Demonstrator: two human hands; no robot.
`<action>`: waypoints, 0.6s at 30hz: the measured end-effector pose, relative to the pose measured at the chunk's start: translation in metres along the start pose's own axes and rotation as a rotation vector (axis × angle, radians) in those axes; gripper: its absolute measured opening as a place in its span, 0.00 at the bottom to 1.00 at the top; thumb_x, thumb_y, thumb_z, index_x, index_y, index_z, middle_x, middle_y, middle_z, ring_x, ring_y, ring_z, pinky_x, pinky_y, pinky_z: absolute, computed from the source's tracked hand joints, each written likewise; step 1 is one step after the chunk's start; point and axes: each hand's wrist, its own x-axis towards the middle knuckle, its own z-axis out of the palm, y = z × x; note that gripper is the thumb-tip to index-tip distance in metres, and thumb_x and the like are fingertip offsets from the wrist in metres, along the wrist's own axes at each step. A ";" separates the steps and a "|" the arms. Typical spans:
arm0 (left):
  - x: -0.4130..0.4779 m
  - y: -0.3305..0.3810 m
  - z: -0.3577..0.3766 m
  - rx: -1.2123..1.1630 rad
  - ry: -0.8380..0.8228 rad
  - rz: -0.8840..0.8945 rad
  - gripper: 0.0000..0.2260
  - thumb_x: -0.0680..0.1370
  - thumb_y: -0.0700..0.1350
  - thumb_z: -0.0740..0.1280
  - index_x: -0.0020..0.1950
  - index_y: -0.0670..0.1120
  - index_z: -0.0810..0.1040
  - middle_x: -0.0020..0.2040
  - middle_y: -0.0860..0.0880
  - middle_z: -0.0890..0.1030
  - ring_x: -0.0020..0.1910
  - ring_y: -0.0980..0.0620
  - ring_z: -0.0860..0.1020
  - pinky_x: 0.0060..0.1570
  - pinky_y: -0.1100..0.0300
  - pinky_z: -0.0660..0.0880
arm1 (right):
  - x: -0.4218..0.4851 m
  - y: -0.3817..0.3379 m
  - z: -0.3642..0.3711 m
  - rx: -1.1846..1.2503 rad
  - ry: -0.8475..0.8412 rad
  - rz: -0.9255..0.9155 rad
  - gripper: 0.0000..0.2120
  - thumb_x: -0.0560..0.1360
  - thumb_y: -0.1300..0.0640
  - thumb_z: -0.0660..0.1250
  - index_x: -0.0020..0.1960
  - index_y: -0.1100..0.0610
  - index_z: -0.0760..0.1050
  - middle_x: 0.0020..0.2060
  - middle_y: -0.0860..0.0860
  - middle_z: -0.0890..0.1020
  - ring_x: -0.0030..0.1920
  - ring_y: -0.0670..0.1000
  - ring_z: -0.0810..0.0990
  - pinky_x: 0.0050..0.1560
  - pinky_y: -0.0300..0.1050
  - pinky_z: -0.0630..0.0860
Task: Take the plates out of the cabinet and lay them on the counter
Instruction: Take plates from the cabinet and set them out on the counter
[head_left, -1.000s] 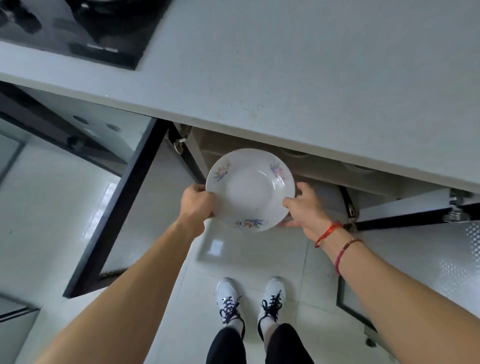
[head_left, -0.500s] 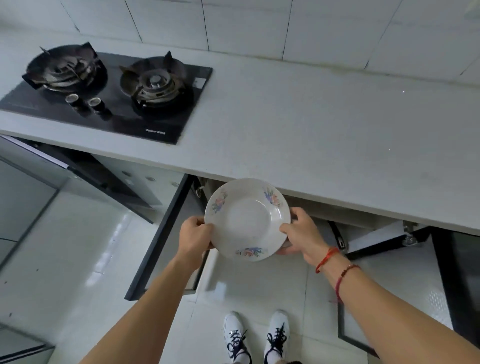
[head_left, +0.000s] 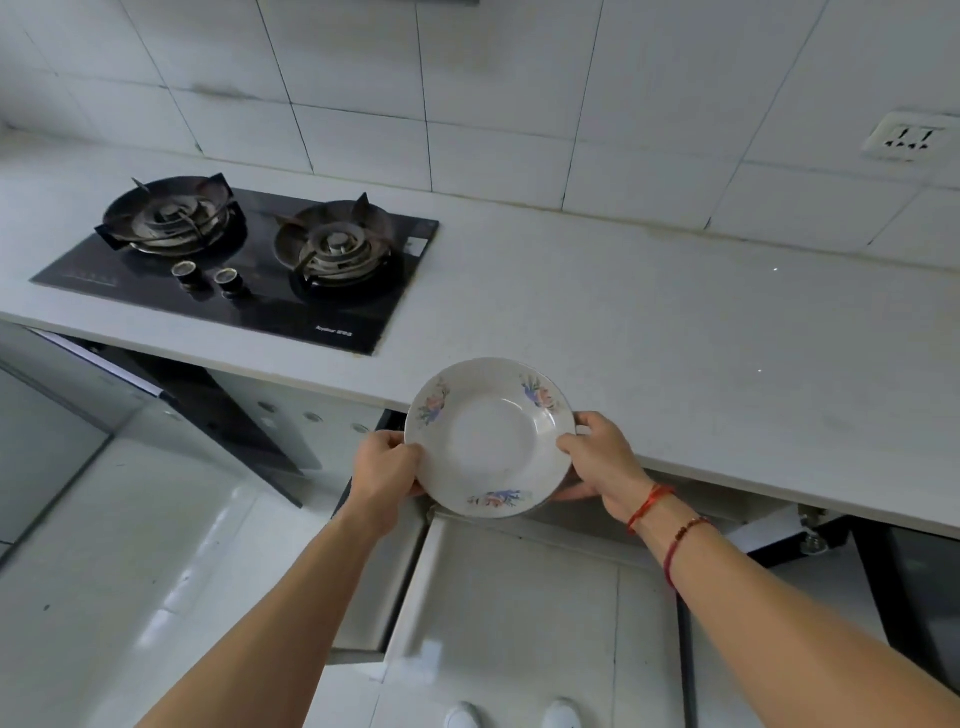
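2 grips, left hand (head_left: 387, 467) and right hand (head_left: 602, 462), pinch the plate (head_left: 488, 436) at the counter (head_left: 675, 338) edge

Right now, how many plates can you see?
1. The plate is over the counter's front edge, left hand gripping one side, right hand the other. More may hide under the counter.

Two red bracelets (head_left: 647, 508) on the right wrist (head_left: 631, 496); white shoes (head_left: 563, 716).

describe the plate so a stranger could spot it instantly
Find the pale counter with the black gas hob. At its front edge, right of the hob, the left hand and right hand grip a plate. The only dish: white, three flower sprays on the rim.
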 end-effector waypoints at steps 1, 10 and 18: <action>0.001 0.004 -0.001 -0.001 -0.003 0.009 0.10 0.74 0.30 0.59 0.41 0.38 0.79 0.41 0.42 0.83 0.42 0.43 0.83 0.38 0.50 0.83 | 0.002 -0.003 0.001 -0.011 0.006 -0.006 0.14 0.78 0.65 0.61 0.62 0.56 0.70 0.58 0.55 0.77 0.49 0.57 0.82 0.35 0.58 0.84; 0.045 0.022 0.009 0.004 0.012 0.017 0.08 0.74 0.30 0.60 0.43 0.38 0.78 0.43 0.42 0.83 0.43 0.43 0.83 0.39 0.51 0.82 | 0.044 -0.029 0.006 -0.030 0.028 -0.018 0.15 0.77 0.65 0.60 0.62 0.55 0.70 0.55 0.56 0.79 0.45 0.56 0.83 0.35 0.56 0.84; 0.104 0.042 0.040 0.014 0.085 -0.019 0.08 0.74 0.31 0.61 0.48 0.37 0.78 0.45 0.42 0.83 0.43 0.43 0.83 0.40 0.50 0.83 | 0.118 -0.055 -0.005 -0.060 -0.020 -0.046 0.12 0.75 0.68 0.59 0.47 0.52 0.75 0.45 0.52 0.81 0.42 0.58 0.84 0.36 0.62 0.83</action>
